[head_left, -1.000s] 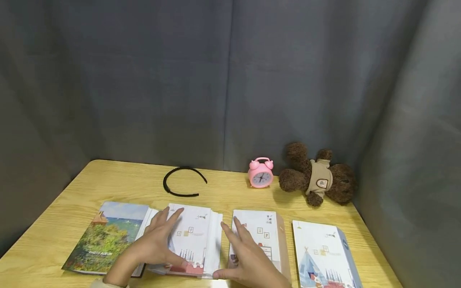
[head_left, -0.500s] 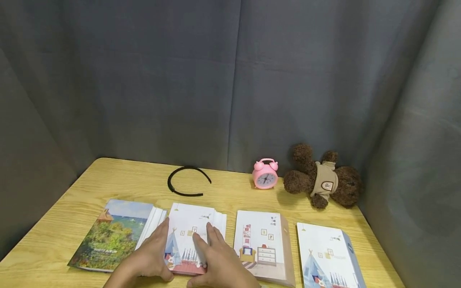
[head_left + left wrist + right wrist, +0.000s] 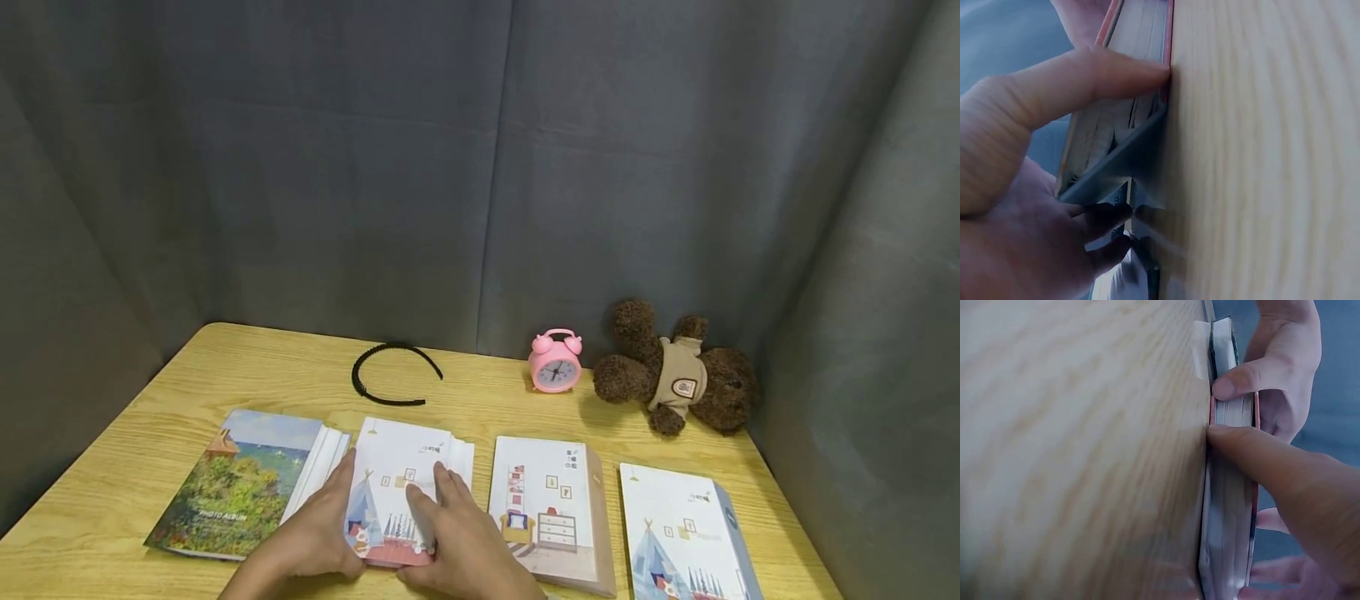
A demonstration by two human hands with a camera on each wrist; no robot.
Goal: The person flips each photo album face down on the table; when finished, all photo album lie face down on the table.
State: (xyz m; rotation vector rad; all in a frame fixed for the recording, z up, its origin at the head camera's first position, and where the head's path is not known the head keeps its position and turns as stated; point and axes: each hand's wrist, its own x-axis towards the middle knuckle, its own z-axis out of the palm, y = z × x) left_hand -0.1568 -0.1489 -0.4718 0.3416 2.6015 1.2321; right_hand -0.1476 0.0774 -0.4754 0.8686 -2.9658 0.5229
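Note:
A thick photo album [image 3: 401, 446] with a white cover, a blue tent and red floor lies between both hands. At its left side, my left hand [image 3: 318, 525] grips it; in the left wrist view the left thumb [image 3: 1107, 78] lies across the page edges, with fingers behind the cover board. My right hand [image 3: 468, 533] holds the right side, its fingers bent over the cover. The right wrist view has the right thumb [image 3: 1241, 447] pressed on the near edge, close to the left thumb [image 3: 1235, 384]. A white strip shows beyond the cover's right side.
A landscape-covered photo album [image 3: 247, 483] lies on the left. To the right are a brown-spined album [image 3: 551, 500] and a blue-spined tent album [image 3: 678, 517]. Behind stand a black headband [image 3: 360, 379], pink alarm clock [image 3: 555, 371] and brown teddy bear [image 3: 675, 375] on the wooden table [image 3: 480, 392].
Both hands have moved from hovering spread over the albums down and inward onto the sides of the middle tent album. The head view has shifted slightly.

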